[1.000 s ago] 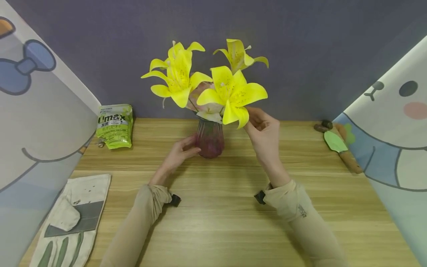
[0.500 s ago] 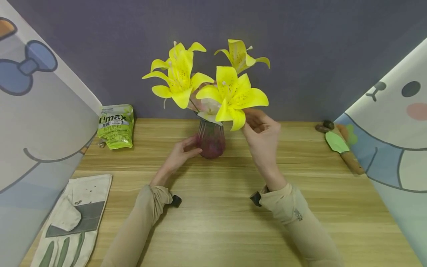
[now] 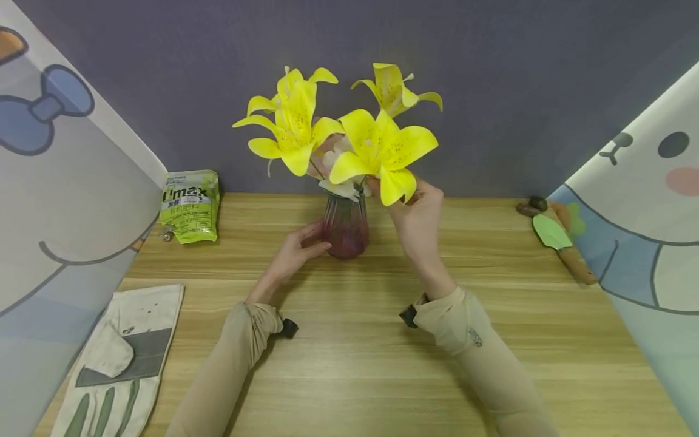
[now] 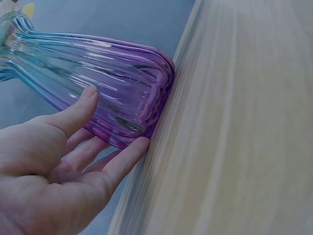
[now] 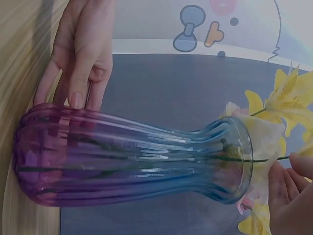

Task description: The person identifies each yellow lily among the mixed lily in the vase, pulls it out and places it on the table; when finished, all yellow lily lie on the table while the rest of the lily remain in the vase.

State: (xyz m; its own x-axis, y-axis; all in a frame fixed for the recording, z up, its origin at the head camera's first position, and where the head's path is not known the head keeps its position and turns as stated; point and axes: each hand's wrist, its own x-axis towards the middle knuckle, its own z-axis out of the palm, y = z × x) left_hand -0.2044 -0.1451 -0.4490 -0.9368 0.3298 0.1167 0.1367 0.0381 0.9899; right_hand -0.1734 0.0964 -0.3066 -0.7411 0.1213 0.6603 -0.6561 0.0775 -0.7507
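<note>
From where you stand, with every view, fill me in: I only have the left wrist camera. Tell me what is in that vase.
Observer: The vase holds yellow lilies, with a pale bloom among them.
Operator: Report what the other hand is doing.
Observer: The right hand is up beside the vase's mouth, pinching a thin green stem just outside the rim.
Operator: Say what else lies on the table.
Observer: A green packet at the back left, a work glove at the front left, and a small trowel on the right.
</note>
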